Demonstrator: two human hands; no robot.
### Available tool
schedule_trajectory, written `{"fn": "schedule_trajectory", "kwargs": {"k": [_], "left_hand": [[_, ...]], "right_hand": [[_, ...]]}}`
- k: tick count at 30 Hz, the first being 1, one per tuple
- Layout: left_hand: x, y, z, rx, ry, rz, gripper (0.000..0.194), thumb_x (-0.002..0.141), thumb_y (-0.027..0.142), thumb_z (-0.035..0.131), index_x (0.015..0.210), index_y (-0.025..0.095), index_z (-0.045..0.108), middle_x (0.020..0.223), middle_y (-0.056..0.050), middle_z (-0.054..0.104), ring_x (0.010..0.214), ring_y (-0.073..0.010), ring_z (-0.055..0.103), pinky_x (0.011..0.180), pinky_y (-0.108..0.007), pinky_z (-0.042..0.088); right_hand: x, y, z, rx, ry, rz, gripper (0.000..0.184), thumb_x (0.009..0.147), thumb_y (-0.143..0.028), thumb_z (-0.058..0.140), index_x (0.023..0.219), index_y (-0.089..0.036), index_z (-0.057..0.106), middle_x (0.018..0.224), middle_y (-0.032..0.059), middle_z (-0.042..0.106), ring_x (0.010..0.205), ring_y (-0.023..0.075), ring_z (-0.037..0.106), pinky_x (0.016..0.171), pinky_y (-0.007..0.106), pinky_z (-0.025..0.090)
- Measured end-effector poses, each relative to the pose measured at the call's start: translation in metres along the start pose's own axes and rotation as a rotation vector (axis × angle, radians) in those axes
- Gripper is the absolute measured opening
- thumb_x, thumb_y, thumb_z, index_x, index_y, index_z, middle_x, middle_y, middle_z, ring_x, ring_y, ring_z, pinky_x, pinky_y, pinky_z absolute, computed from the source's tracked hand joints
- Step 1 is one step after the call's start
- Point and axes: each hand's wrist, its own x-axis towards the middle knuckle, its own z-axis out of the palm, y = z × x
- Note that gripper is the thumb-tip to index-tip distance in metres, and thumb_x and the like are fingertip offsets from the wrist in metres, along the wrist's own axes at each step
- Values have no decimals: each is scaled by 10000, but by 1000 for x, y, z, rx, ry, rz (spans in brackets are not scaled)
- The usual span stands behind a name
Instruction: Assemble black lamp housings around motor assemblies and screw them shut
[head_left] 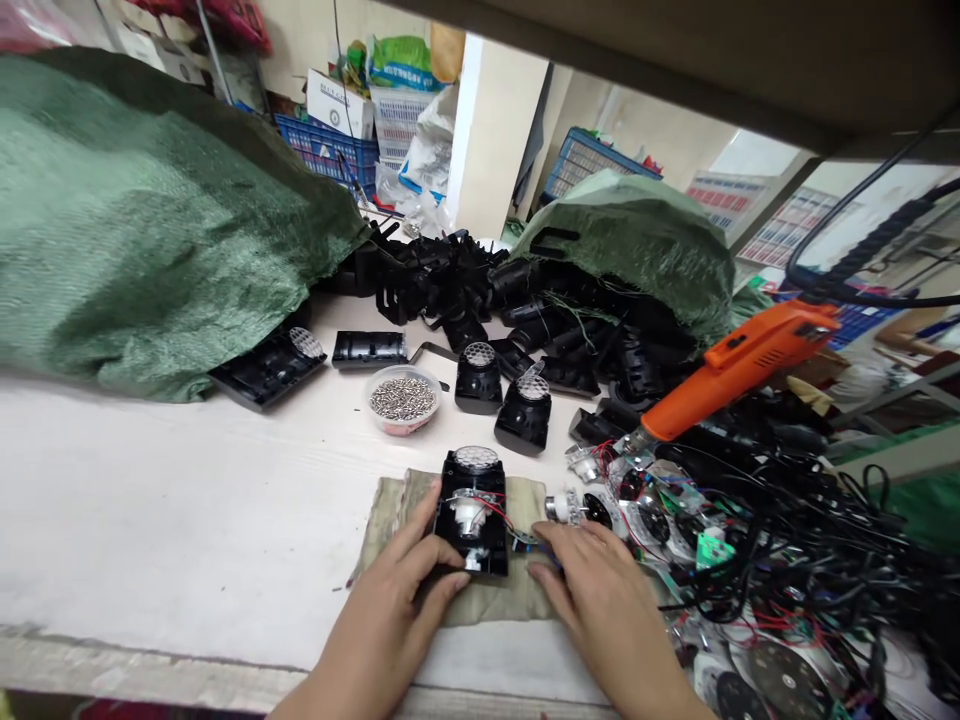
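Black plastic housing (491,556) lies between the person's hands: left hand (396,592) grasping its edge, right hand (600,578) just beside, grip unclear.

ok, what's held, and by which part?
Left hand: black housing, by its left edge and near end. Right hand: at the wired part, grip unclear.

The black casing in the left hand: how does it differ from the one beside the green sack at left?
Contents: the held casing has a white part with red wires in it; the sack-side casing shows no such part.
Contact: the left hand touches the held casing; no hand touches the sack-side casing.
Pose: the held casing points nearly straight ahead; the sack-side casing slants.
Both are black, with a round mesh at one end.
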Motion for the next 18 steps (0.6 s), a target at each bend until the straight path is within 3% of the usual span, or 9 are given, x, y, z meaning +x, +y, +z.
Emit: {"fn": "schedule_trajectory", "kwargs": {"k": [5, 9, 14, 18], "left_hand": [[-2, -3, 2, -47, 13, -5, 152, 919, 210, 429, 850, 238, 562, 1489, -117, 371, 1362, -257, 334, 975, -443, 467], [-3, -7, 7, -127, 59, -35, 114, 891, 198, 473, 990, 254, 482, 1469, -148, 398, 1321, -255, 410, 951, -428, 490], [-4, -11, 11, -202, 59, -68, 229, 878, 213, 505, 1079, 284, 420, 1454, -139, 424, 1294, -248, 454, 965, -442, 477], [-3, -11, 12, -251, 57, -69, 290, 874, 200, 508, 1124, 291, 392, 1449, -132, 428, 1281, -237, 473, 975, -435, 476]], "right_hand": [[-7, 5, -1, 75, -44, 62, 137, 940, -238, 423, 1008, -250, 542, 908, 12, 687, 800, 189, 659, 710, 330, 498], [-5, 5, -5, 121, -38, 82, 140, 940, -244, 435, 1015, -258, 552, 928, 6, 661, 837, 170, 644, 698, 279, 484], [9, -12, -21, 135, 124, -46, 128, 939, -208, 421, 920, -226, 547, 775, 1, 617, 690, 142, 605, 626, 237, 430], [25, -35, -18, 78, 115, -181, 200, 949, -189, 373, 844, -216, 541, 691, -5, 578, 604, 151, 565, 561, 256, 379]]}}
